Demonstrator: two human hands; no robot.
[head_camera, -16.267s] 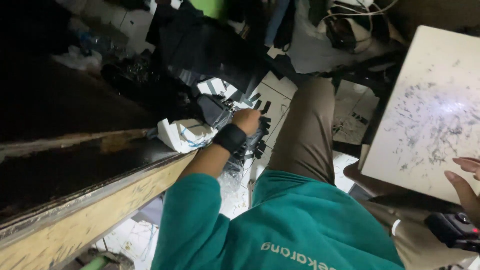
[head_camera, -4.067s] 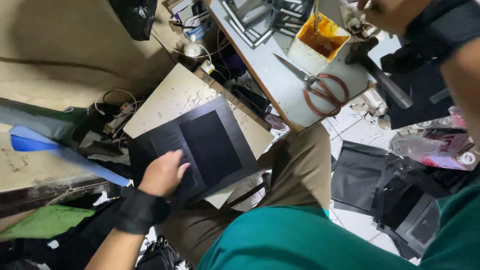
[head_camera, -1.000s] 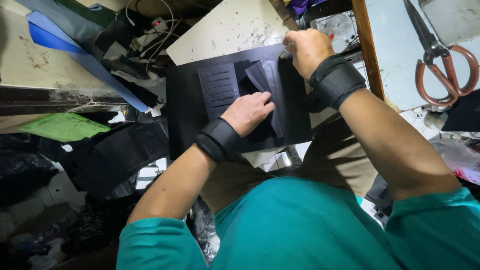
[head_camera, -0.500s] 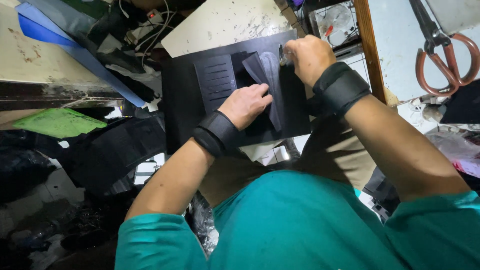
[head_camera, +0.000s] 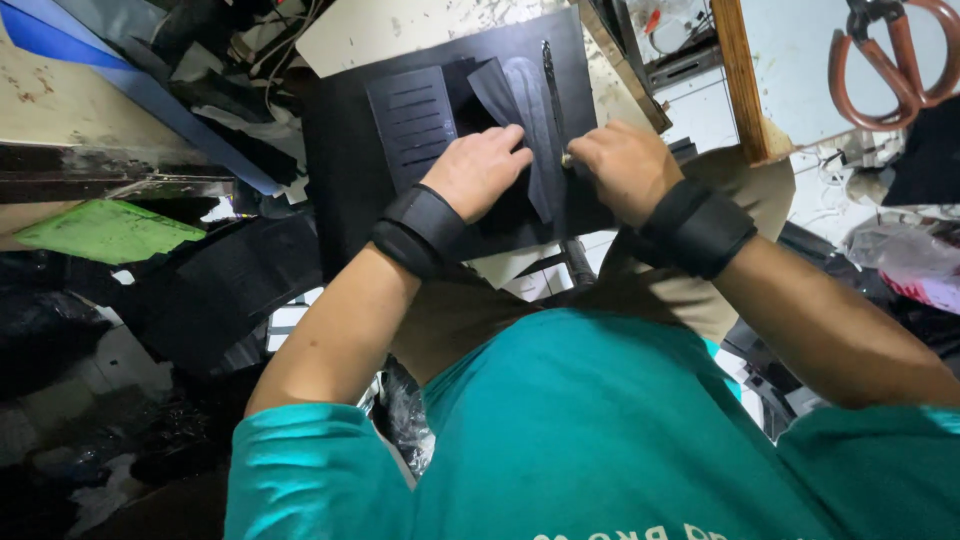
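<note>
A black sheet (head_camera: 345, 170) lies on a pale board (head_camera: 420, 25) across my lap. On it are a slotted black panel (head_camera: 410, 120) and a curled black flap (head_camera: 515, 100). My left hand (head_camera: 480, 170), with a black wrist band, presses palm-down on the flap's near end, fingers bent. My right hand (head_camera: 620, 170), also banded, is closed around a small tool whose metal tip (head_camera: 566, 160) touches the sheet. A thin straight line (head_camera: 548, 80) runs from the tip to the sheet's far edge.
Red-handled scissors (head_camera: 895, 60) lie on a white table with a wooden edge (head_camera: 735, 80) to the right. A green sheet (head_camera: 110, 230), a blue strip (head_camera: 90, 45) and dark scraps (head_camera: 220, 290) crowd the left. Cables and clutter lie beyond the board.
My right hand has slid from the sheet's far edge toward me along the straight line. My left hand has stayed pressed on the flap.
</note>
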